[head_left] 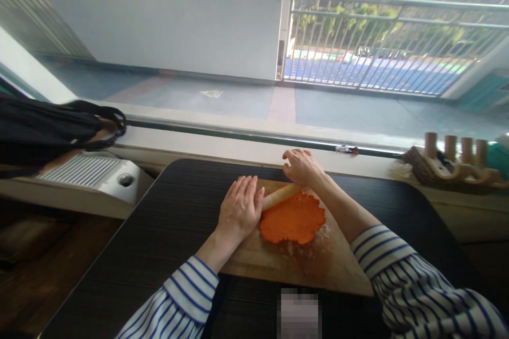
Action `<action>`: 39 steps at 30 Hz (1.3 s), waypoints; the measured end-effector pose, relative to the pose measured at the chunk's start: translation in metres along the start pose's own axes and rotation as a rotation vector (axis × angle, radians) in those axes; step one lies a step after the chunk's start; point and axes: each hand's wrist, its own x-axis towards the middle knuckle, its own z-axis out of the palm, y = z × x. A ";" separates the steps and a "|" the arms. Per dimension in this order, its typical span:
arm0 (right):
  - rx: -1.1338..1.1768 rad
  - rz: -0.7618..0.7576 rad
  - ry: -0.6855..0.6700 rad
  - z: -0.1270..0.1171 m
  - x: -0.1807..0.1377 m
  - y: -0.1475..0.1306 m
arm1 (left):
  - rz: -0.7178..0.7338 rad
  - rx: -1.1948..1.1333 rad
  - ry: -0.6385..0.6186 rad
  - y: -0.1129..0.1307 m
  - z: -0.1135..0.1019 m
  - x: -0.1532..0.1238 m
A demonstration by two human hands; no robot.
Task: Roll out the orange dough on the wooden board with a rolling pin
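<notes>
A wooden rolling pin (282, 196) lies slantwise along the far edge of a flattened, ragged-edged sheet of orange dough (294, 220). My left hand (240, 205) rests flat over the pin's left end, fingers stretched out and close together. At the pin's right end, the heel of my right hand (303, 167) touches it, while the fingers are loosely bent and raised off it. Both ends of the pin are hidden under my hands. Beneath the dough is a wooden board (254, 265), with pale crumbs or flour and an orange stain near the dough's front right.
The board lies on a dark table (167, 233) by a window sill. A black bag (51, 127) sits at left above a white slatted unit (91, 175). On the sill at right are a small wrapper-like item (347, 149) and a wooden stand with pegs (453, 161).
</notes>
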 end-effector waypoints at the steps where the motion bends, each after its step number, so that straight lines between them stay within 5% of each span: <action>1: -0.002 0.002 -0.002 0.000 0.001 -0.001 | -0.004 0.004 -0.001 0.000 0.000 0.000; 7: -0.007 0.038 -0.012 -0.003 -0.008 -0.002 | 0.022 0.015 -0.029 0.002 -0.005 -0.001; 19: -0.002 0.050 0.115 -0.004 -0.080 -0.002 | 0.200 0.061 -0.078 0.014 -0.018 -0.016; 39: 0.002 0.165 -0.067 -0.001 -0.005 0.000 | 0.129 0.046 -0.066 -0.005 -0.003 0.000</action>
